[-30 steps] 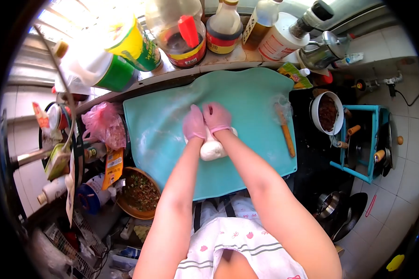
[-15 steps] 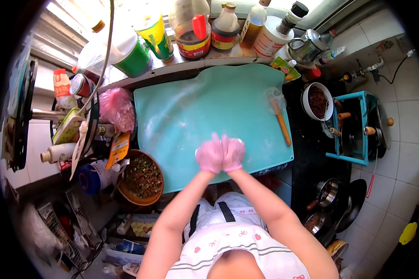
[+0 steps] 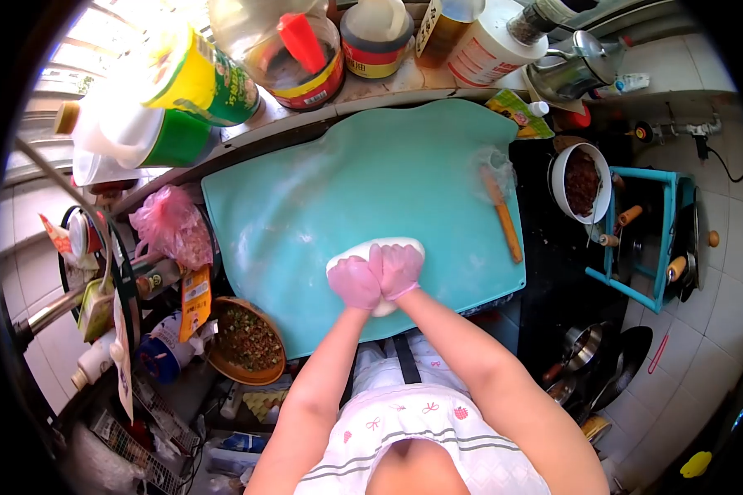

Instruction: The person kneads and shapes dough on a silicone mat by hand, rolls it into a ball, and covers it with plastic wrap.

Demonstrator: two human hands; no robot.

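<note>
White dough [image 3: 383, 310] lies near the front edge of a teal mat [image 3: 305, 198], spread out beneath my two pink-gloved hands. On its left part presses my left hand [image 3: 355, 281], with the fingers curled together. My right hand [image 3: 397, 268] touches it from the right side, its fingers bent down onto the dough. A wooden rolling pin [image 3: 505, 221] rests at the mat's right side, its upper end in clear plastic.
A brown bowl of chopped filling [image 3: 248, 340] stands left of the mat. Bottles and tubs line the ledge behind. To the right are a white bowl of dark food [image 3: 582, 183] and a blue rack [image 3: 667, 239]. A pink bag [image 3: 172, 227] hangs at left.
Both hands have come down the mat toward me since the first frame. The dough, a thick roll then, now shows as a wider, flatter piece around the hands. The camera view has tilted.
</note>
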